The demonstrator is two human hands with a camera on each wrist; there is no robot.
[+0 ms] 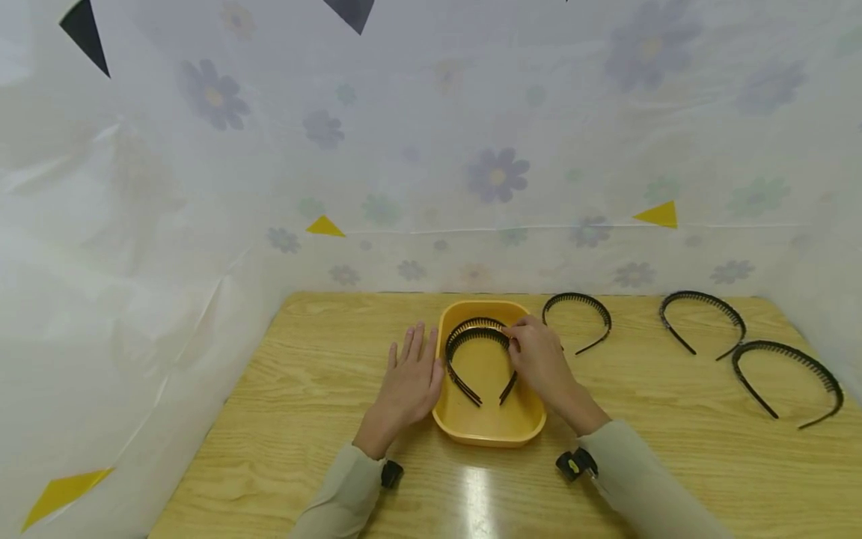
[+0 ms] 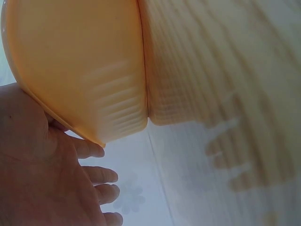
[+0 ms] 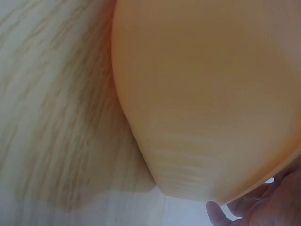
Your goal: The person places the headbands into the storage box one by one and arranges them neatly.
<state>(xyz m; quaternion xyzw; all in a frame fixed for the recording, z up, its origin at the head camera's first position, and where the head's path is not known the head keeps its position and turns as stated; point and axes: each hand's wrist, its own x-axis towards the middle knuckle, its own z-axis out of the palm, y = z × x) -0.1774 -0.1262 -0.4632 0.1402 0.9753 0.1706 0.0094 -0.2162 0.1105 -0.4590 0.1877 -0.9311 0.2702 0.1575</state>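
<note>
A yellow plastic basin (image 1: 489,436) stands on the table, and black toothed headbands (image 1: 460,376) lie nested inside it, their open ends towards me. My right hand (image 1: 541,359) reaches over the basin's right rim and pinches the upper right part of a headband; its fingertips partly cover the band. In the right wrist view the basin's outer wall (image 3: 202,94) fills most of the picture, hiding the pinch. My left hand (image 1: 408,380) rests against the left rim, fingers extended. The left wrist view shows that hand (image 2: 51,174) at the edge of the basin (image 2: 80,66).
Right of the basin, one black headband (image 1: 607,308) lies near the table's back edge. Two more headbands (image 1: 700,293) (image 1: 795,349) lie farther right, close together. A flowered white sheet (image 1: 417,150) hangs behind the wooden table (image 1: 303,389).
</note>
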